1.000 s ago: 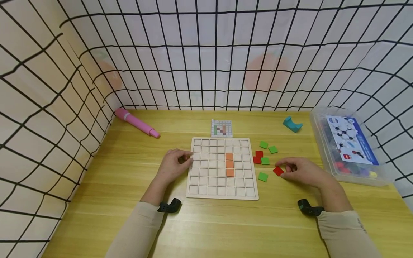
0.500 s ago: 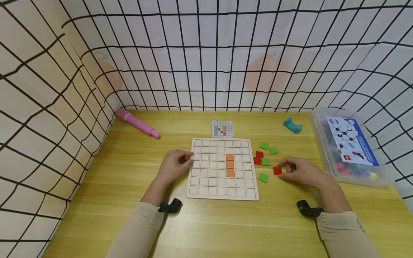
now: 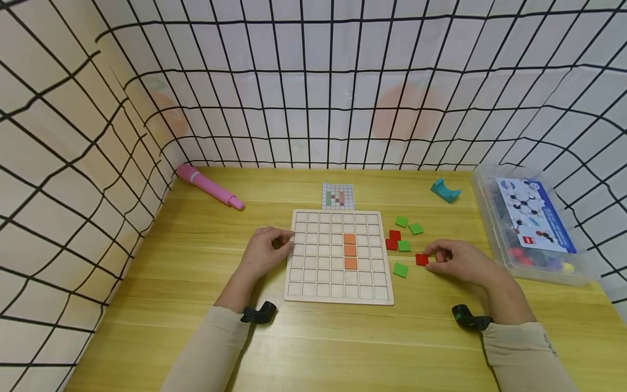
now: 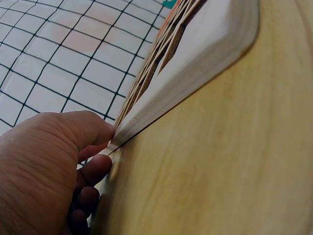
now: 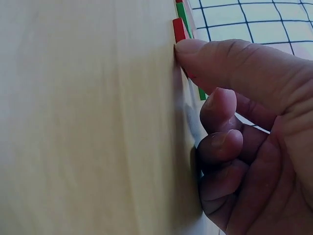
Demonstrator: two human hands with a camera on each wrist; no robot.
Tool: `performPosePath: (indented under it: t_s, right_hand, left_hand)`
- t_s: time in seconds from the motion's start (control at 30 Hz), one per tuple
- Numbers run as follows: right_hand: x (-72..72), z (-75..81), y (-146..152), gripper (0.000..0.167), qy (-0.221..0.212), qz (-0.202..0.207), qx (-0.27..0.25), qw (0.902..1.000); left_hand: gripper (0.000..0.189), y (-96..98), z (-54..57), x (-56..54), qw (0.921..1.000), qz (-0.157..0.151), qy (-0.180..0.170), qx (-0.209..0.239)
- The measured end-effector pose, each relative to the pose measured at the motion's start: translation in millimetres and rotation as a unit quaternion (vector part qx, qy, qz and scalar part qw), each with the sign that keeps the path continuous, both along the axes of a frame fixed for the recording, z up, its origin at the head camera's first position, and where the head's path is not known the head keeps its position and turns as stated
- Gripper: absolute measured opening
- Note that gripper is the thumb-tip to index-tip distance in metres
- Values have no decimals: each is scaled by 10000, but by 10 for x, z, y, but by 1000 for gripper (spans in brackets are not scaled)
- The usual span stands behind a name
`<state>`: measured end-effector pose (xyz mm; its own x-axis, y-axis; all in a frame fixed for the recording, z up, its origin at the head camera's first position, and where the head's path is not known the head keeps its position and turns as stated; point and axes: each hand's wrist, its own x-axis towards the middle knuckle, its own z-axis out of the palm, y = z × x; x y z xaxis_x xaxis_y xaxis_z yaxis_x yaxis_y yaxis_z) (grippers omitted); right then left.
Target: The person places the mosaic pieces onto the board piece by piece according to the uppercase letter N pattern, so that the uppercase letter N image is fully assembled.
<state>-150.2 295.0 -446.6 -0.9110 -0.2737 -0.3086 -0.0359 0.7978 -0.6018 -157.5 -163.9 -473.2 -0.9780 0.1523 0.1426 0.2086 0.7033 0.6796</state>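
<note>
In the head view a pale wooden grid board (image 3: 339,294) lies on the table with three orange tiles (image 3: 350,250) in one column. My left hand (image 3: 264,251) holds the board's left edge between thumb and index finger; the left wrist view shows the thumb (image 4: 100,128) against that edge. To the right of the board, my right hand (image 3: 458,261) pinches a red square tile (image 3: 422,259) low at the table. The right wrist view shows the thumb on this red tile (image 5: 179,30), the other fingers curled. Between hand and board lie two red tiles (image 3: 394,235) and several green tiles (image 3: 400,270).
A small printed pattern card (image 3: 337,196) touches the board's far edge. A pink microphone-shaped object (image 3: 210,187) lies back left, a teal curved piece (image 3: 445,191) back right. At the right stands a clear plastic box (image 3: 504,239). Black wire mesh (image 3: 313,109) encloses the table.
The red tile at my right fingertips has turned from a diamond angle to lie square with the board. My left hand has stayed at the board's edge.
</note>
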Motion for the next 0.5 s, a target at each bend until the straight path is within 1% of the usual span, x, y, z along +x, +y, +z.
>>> performPosePath:
  t_s: [0.2, 0.3, 0.5]
  right_hand:
    - [-1, 10, -17, 30, 64, -6, -27, 10000]
    - [-2, 43, -50, 31, 57, -1, -8, 10000]
    - [17, 114, -148, 34, -61, 6, -136, 9999]
  left_hand:
    - [24, -7, -12, -8, 10000, 2, 41, -23]
    - [24, -8, -13, -8, 10000, 15, 40, -39]
    - [25, 2, -5, -6, 10000, 10, 44, -65]
